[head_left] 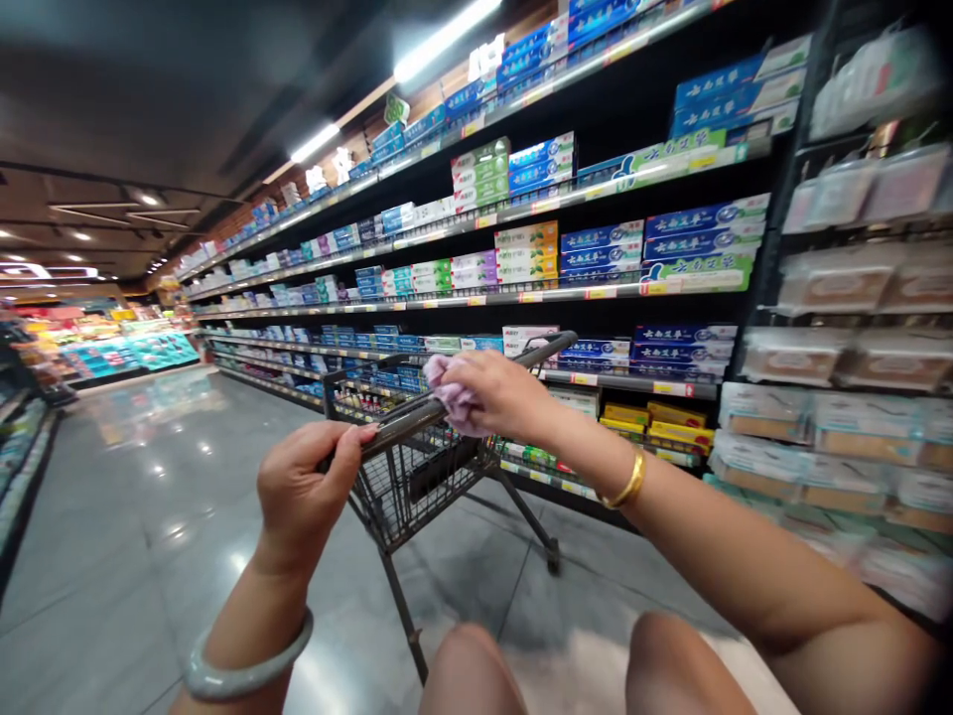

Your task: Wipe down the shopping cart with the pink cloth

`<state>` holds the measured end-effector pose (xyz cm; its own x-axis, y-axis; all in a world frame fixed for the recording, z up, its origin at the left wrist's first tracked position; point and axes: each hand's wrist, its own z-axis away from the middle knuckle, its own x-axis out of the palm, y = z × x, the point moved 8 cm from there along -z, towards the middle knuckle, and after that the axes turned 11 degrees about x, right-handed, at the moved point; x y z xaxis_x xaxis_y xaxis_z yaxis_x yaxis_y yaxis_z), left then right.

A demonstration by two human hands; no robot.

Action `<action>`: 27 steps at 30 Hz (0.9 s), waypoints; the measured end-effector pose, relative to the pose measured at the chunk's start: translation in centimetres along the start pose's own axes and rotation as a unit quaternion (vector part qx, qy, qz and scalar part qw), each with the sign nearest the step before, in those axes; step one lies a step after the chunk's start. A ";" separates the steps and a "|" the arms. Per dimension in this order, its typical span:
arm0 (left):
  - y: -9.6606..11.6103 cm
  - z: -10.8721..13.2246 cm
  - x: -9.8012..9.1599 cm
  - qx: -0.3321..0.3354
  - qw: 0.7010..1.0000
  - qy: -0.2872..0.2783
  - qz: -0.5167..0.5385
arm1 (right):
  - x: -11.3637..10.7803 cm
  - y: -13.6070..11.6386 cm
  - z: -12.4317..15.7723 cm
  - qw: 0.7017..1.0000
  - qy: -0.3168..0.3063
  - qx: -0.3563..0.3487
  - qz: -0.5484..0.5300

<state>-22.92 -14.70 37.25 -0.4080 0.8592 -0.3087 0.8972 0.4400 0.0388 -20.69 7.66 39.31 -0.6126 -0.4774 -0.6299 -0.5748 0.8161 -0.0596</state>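
A dark metal shopping cart [424,477] stands in front of me, its handle bar [406,425] crossing the middle of the view. My left hand [309,482] is wrapped round the left end of the bar, thumb lying along it; a pale bangle circles that wrist. A crumpled light purple cloth [453,395] is bunched in my right hand [500,393], pressed against the bar near its middle. A gold bracelet [627,482] is on the right wrist. The fingertips of my right hand are partly hidden by the cloth.
Long shelves [617,288] of boxed goods run along the right side into the distance. Blurred hanging packages [834,288] are at the far right. Grey tiled floor [149,497] stretches ahead on the left, with another shelf [26,447] at the left edge. My knees show at the bottom.
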 end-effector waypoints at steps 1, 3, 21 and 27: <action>0.0 0.0 0.0 -0.001 1.000 -0.002 0.004 | -0.2 1.5 -0.1 0.999 -0.002 0.036 -0.006; -0.1 0.1 -0.2 -0.001 1.000 -0.002 0.012 | -0.7 3.4 0.0 0.994 0.011 0.100 -0.034; 6.9 -4.3 6.6 0.056 0.910 -0.236 -0.337 | 1.1 0.9 1.2 0.987 0.083 0.136 -0.026; 5.8 -3.5 8.3 -0.004 0.896 -0.254 -0.364 | -0.8 6.1 1.8 0.963 0.119 0.240 0.008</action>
<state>-21.68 -4.07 38.21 -0.7540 0.1151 -0.6467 0.4222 0.8391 -0.3429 -22.72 13.63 38.04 -0.7590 -0.4786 -0.4414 -0.2829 0.8531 -0.4384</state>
